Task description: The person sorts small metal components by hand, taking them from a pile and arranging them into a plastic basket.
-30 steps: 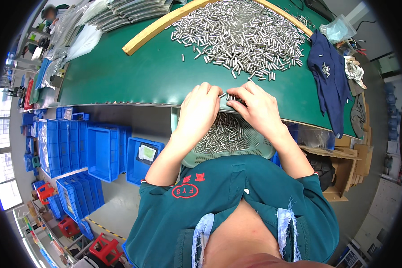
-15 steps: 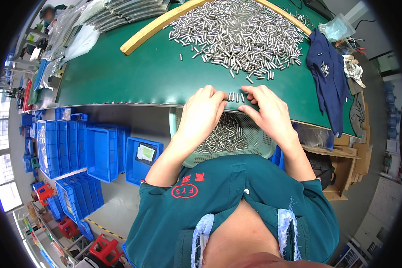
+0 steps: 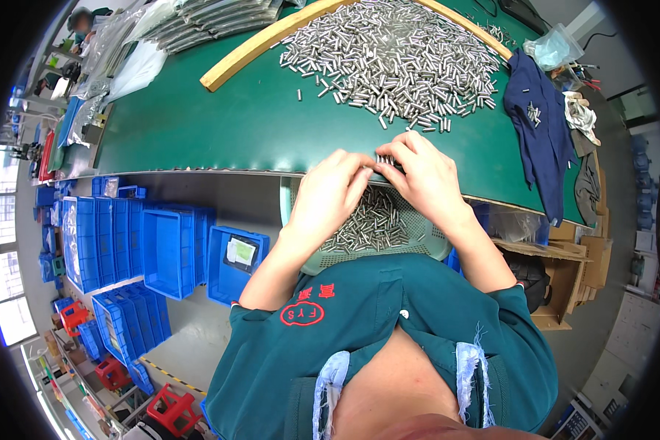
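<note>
At the front edge of the green table, a short row of small metal pins (image 3: pixel 386 158) sits between my two hands, partly hidden by the fingers. My right hand (image 3: pixel 427 176) closes over the row from the right, thumb in front and fingers behind. From the left, my left hand (image 3: pixel 330 189) brings its thumb and curled fingers together at the row's other end. Just beyond lies a large heap of metal pins (image 3: pixel 396 55). Below the table edge, a pale green perforated basket (image 3: pixel 436 246) holds many more loose pins (image 3: pixel 370 227).
Wooden strips (image 3: pixel 271 45) border the heap on the green table (image 3: pixel 176 125). A dark blue cloth (image 3: pixel 539 139) with several pins on it hangs over the right edge. Plastic-wrapped stacks (image 3: pixel 205 26) lie at the far left. Blue crates (image 3: pixel 170 249) stand on the floor at left, a cardboard box (image 3: pixel 557 293) at right.
My right hand has moved left and its fingers have closed over the row of pins, which was more spread out and visible before. My left hand has barely shifted.
</note>
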`<move>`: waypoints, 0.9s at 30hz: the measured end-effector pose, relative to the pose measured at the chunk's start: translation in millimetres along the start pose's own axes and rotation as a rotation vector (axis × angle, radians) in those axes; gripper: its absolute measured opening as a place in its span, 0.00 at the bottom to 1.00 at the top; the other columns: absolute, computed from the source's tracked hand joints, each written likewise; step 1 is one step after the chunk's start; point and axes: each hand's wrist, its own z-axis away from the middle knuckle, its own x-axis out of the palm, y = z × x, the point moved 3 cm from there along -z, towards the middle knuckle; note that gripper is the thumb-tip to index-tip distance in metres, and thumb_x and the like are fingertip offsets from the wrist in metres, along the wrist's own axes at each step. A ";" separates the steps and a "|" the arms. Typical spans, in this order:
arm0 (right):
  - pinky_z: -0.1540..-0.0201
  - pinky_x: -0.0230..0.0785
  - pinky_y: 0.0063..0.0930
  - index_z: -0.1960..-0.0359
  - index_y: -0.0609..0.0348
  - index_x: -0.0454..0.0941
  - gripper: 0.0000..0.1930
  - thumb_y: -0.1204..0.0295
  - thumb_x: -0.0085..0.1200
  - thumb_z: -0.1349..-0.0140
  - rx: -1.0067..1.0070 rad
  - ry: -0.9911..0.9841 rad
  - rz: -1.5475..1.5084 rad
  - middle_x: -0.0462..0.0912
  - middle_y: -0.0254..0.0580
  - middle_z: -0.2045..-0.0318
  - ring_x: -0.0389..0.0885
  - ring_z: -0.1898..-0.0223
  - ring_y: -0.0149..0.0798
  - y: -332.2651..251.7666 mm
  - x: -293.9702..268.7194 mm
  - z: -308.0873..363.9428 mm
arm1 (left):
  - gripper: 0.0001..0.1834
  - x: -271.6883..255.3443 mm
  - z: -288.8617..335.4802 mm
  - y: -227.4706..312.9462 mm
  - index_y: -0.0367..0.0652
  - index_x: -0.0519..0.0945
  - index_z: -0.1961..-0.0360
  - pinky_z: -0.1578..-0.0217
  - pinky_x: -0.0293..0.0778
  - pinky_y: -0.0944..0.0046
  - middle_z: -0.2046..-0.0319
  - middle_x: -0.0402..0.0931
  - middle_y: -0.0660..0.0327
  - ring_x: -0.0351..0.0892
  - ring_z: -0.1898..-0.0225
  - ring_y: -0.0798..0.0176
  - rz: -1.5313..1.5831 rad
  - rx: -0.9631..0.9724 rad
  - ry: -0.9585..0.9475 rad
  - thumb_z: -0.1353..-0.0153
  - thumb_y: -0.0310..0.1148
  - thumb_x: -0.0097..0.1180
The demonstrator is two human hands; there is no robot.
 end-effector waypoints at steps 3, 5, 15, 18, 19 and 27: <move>0.62 0.73 0.33 0.63 0.52 0.78 0.11 0.65 0.62 0.46 -0.014 0.018 -0.014 0.75 0.33 0.66 0.78 0.62 0.38 2.4 -3.6 2.0 | 0.10 15.6 13.6 -13.0 0.37 0.81 0.58 0.70 0.76 0.69 0.70 0.81 0.61 0.80 0.72 0.69 0.719 -0.318 -0.330 0.34 0.31 0.52; 0.65 0.73 0.32 0.62 0.52 0.79 0.10 0.67 0.61 0.45 -0.009 -0.007 -0.043 0.76 0.34 0.65 0.79 0.65 0.39 5.6 -6.2 4.4 | 0.15 30.1 17.9 -19.7 0.34 0.79 0.55 0.65 0.78 0.69 0.66 0.82 0.58 0.81 0.68 0.69 0.915 -0.469 -0.526 0.31 0.36 0.47; 0.61 0.74 0.36 0.61 0.55 0.77 0.12 0.65 0.60 0.44 0.001 -0.171 -0.128 0.75 0.39 0.63 0.79 0.61 0.41 -8.3 -14.7 30.3 | 0.20 62.3 19.6 -19.7 0.30 0.75 0.51 0.56 0.82 0.59 0.58 0.80 0.49 0.83 0.57 0.55 1.509 -0.746 -0.583 0.32 0.40 0.50; 0.61 0.74 0.34 0.57 0.55 0.77 0.14 0.66 0.60 0.44 0.041 -0.231 -0.227 0.76 0.39 0.63 0.80 0.63 0.40 -9.8 -18.8 29.3 | 0.18 65.3 21.0 -23.3 0.32 0.77 0.53 0.60 0.83 0.65 0.61 0.82 0.52 0.85 0.61 0.60 1.416 -0.770 -0.556 0.34 0.39 0.54; 0.61 0.74 0.34 0.57 0.55 0.77 0.14 0.66 0.60 0.44 0.044 -0.234 -0.232 0.76 0.39 0.63 0.80 0.63 0.40 -10.4 -21.2 28.2 | 0.18 66.3 21.4 -24.7 0.34 0.78 0.54 0.60 0.82 0.66 0.61 0.82 0.54 0.84 0.61 0.63 1.309 -0.722 -0.542 0.34 0.40 0.54; 0.63 0.72 0.30 0.57 0.57 0.80 0.10 0.70 0.54 0.38 0.166 -0.201 -0.462 0.78 0.41 0.66 0.80 0.67 0.38 2.6 -26.6 26.7 | 0.14 41.6 21.7 -10.4 0.36 0.80 0.55 0.64 0.77 0.72 0.64 0.83 0.59 0.81 0.64 0.71 0.972 -0.484 -0.409 0.33 0.36 0.52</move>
